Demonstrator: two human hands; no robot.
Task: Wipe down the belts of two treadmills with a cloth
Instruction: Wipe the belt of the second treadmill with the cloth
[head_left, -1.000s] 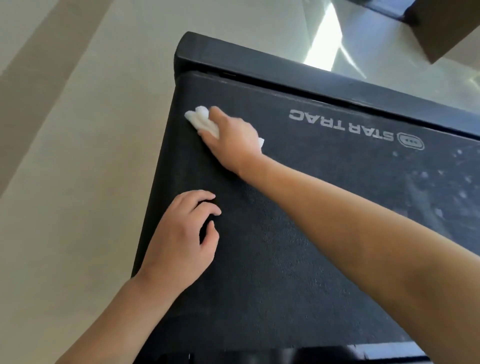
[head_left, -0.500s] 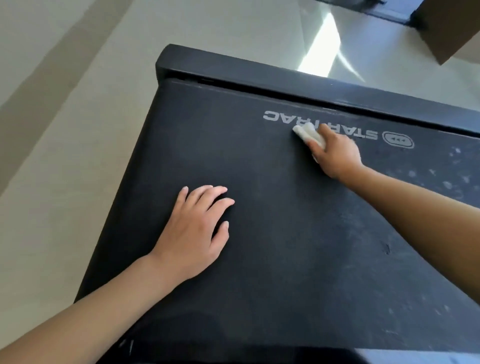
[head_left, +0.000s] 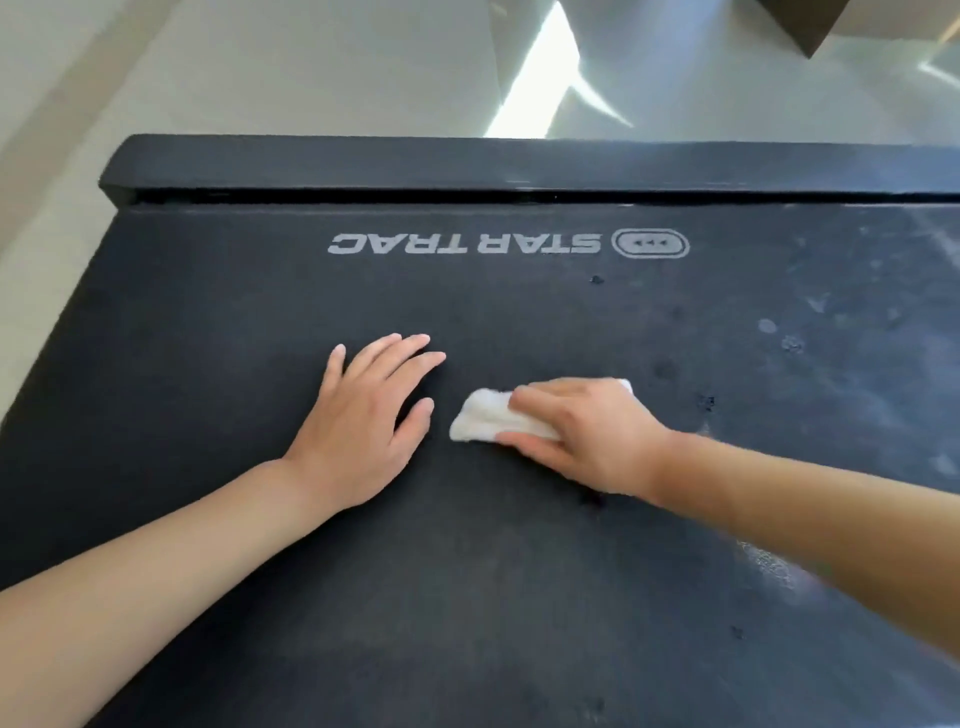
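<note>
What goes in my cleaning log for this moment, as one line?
right hand presses cloth on belt | left hand flat on belt | dusty spots at right

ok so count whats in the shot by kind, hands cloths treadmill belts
hands: 2, left hand flat on the belt, right hand on the cloth
cloths: 1, white cloth
treadmill belts: 1, black belt
total: 4

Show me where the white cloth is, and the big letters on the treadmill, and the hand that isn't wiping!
white cloth (head_left: 480, 418): head view, on its bare left end.
STAR TRAC letters (head_left: 465, 243): head view, middle of the printed word.
left hand (head_left: 358, 431): head view, back of the hand lying flat.
</note>
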